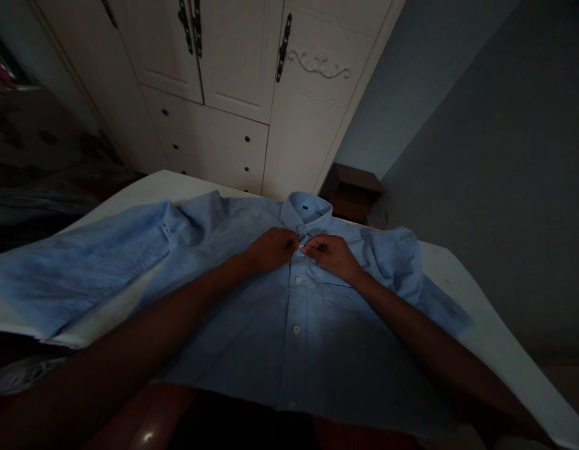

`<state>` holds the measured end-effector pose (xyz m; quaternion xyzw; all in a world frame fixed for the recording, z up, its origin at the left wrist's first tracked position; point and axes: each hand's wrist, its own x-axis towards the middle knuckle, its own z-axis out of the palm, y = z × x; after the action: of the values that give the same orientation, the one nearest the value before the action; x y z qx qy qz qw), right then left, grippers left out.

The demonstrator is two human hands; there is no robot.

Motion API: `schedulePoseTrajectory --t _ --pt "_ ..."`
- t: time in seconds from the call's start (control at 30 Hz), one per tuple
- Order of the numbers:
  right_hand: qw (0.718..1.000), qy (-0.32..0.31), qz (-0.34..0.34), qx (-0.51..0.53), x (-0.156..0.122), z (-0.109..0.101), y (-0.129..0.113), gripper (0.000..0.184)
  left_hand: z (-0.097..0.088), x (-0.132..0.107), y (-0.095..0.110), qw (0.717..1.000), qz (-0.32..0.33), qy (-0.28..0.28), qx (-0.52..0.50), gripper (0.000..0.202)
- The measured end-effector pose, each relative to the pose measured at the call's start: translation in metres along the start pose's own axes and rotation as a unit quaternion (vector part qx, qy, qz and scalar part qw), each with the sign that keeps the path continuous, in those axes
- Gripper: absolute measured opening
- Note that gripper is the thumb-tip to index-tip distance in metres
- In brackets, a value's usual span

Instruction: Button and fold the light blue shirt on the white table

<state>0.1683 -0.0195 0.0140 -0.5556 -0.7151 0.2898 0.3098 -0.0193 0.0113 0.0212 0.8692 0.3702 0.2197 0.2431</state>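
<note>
Head view: blue shirt (271,319) lying front up, centre of the frame.
White bench (458,281) underneath; collar (320,215) toward the top of the frame. Left hand (273,248), fingertips closed in a pinch on the shirt front just below the collar; right hand (335,253) pinching the cloth just beside it. White buttons (296,329) run down below. Pale wardrobe (237,56), upper middle.

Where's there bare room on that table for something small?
The broadest bare strip of white table seems to be on the right, between the right sleeve, right forearm and table edge. A slimmer patch lies between the left sleeve and far edge. It's crowded below the collar, where the left hand and right hand pinch the blue shirt.
</note>
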Motion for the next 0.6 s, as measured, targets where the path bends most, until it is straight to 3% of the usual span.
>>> schedulePoseTrajectory --t 0.17,0.33,0.47,0.6 --pt "0.998 0.046 -0.025 -0.039 0.000 0.003 0.006 0.023 0.003 0.001 0.001 1.000 -0.020 0.016 0.008 0.021" --pt "0.997 0.024 0.009 0.075 0.003 0.000 0.016 0.037 0.005 0.002 0.000 0.999 -0.007 0.040 0.003 0.022" --pt "0.994 0.030 0.001 0.108 0.002 -0.001 0.021 0.032 0.006 0.004 -0.009 0.995 -0.020 0.101 -0.018 0.024" --pt "0.995 0.089 -0.036 0.029 -0.006 -0.014 0.026 0.025 0.000 0.006 -0.024 0.985 -0.042 0.163 0.040 0.036"
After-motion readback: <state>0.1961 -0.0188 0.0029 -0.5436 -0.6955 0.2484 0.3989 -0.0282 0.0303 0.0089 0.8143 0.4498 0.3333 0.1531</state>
